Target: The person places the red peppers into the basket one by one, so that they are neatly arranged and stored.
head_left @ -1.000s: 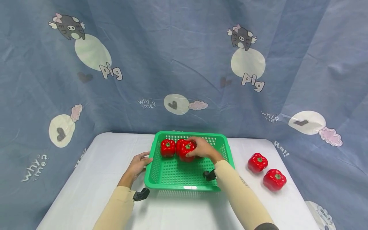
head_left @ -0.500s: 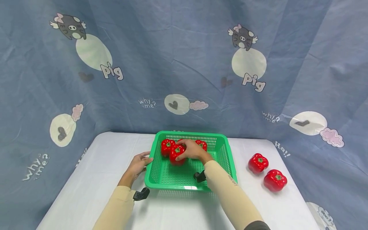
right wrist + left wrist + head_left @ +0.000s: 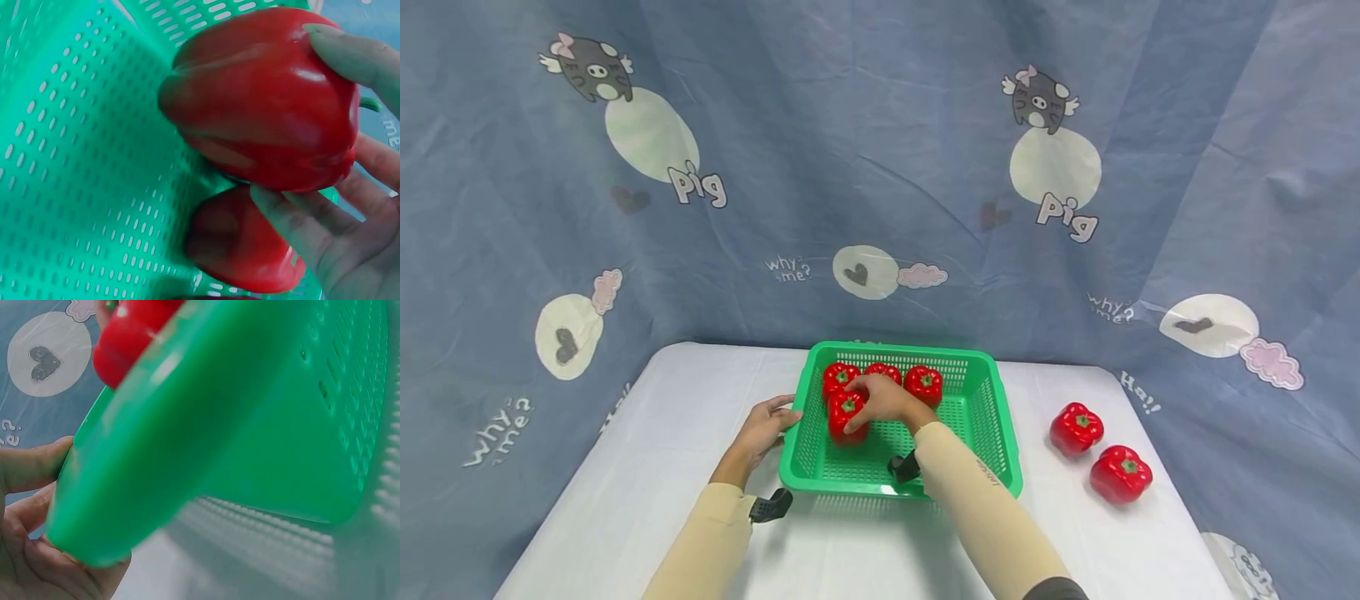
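Observation:
My right hand (image 3: 883, 398) holds a red bell pepper (image 3: 846, 423) over the left part of a green plastic basket (image 3: 850, 487). In the right wrist view the thumb lies on one side of this pepper and the fingers on the other, near its stem; whether its base touches the basket floor I cannot tell. Three more red peppers line the back of the basket: a left one (image 3: 839, 377), a middle one (image 3: 882, 369) partly behind the hand, and a right one (image 3: 923, 384). My left hand (image 3: 31, 512) grips the basket's left rim, thumb above and fingers beneath.
Two red peppers, one farther back (image 3: 1077, 429) and one nearer (image 3: 1121, 475), lie on the white tabletop (image 3: 1060, 533) to the right of the basket. A blue printed cloth (image 3: 880, 183) hangs behind the table. Each wrist wears a dark camera mount.
My right hand has carried the pepper leftward and slightly nearer inside the basket, uncovering the back right pepper. My left hand stays on the rim.

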Available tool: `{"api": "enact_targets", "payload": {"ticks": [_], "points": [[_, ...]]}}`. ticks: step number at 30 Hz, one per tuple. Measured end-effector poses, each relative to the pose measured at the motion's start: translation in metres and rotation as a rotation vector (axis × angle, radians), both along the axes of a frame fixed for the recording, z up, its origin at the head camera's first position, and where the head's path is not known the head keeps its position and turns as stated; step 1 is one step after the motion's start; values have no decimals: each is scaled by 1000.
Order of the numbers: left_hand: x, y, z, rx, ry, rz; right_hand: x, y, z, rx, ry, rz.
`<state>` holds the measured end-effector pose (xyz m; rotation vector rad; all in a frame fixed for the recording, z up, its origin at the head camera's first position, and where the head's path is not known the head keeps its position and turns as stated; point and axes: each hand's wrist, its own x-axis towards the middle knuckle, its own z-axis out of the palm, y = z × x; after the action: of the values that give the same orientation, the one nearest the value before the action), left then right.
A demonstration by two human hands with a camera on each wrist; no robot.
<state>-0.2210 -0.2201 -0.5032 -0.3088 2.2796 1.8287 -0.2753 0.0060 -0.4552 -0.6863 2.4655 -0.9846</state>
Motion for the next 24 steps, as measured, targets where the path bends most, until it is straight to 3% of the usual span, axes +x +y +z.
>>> {"api": "enact_targets", "payload": {"ticks": [5,24], "points": [[-1,3,-3,8,3,7,3,-5,-2,67,-19,-9],[2,1,3,16,-6,22,7,-27,-11,124,-31,-84]]}}
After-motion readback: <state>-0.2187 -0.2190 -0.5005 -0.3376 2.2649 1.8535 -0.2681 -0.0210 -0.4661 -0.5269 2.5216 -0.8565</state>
